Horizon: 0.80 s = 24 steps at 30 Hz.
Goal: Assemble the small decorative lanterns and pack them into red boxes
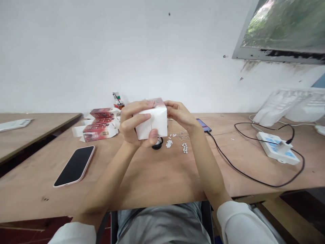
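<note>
Squarely above the light-brown wooden table (157, 183), a white cardboard box (159, 122) with a reddish top is held in the left hand (129, 125), whose fingers are spread over its top and near face, thumb at the lower edge. The right hand (180, 114) is at its far right side, fingers bent (what they pinch, if anything, I cannot tell: the box partly hides the tips). Small white pieces (169, 143) lie beneath; leftward rest red-and-white printed cartons (98, 132) and a black-screened phone in a pale pink case (74, 166).
</note>
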Tool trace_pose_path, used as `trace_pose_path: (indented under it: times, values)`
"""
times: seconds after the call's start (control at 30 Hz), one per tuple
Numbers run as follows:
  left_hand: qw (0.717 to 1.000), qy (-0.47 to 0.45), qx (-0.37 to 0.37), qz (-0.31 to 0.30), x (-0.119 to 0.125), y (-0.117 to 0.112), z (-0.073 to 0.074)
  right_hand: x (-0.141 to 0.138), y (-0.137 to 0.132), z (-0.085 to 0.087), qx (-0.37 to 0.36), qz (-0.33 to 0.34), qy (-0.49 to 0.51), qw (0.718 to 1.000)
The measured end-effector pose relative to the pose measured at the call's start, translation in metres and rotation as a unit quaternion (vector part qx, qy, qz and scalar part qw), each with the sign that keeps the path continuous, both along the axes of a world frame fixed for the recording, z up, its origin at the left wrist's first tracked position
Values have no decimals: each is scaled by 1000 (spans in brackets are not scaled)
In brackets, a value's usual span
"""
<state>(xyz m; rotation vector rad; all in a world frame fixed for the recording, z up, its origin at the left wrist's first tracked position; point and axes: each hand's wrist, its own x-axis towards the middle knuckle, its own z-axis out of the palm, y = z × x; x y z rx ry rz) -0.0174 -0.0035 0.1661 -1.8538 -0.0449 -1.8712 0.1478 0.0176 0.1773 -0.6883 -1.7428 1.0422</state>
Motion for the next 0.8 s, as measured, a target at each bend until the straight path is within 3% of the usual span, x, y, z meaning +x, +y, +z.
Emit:
trace_pose_path:
  times: [0.23,0.33,0.43,0.5,0.63,0.8]
  values:
    - [992,42,-108,41,-13,21,-4,16,16,-6,41,-122,58,990]
    - [965,82,-221,117,-23,36,-3,19,21,-8,112,-209,33,971]
    - [941,112,-281,151,-30,46,-1,12,19,-8,175,-279,-26,944]
    - [935,132,-297,145,-32,47,0,2,13,-9,215,-279,-71,933]
    - [918,173,-321,156,-38,39,5,-19,4,-12,301,-219,-154,915]
    - [898,200,-351,173,-49,31,14,-25,2,-15,319,-189,-158,915]
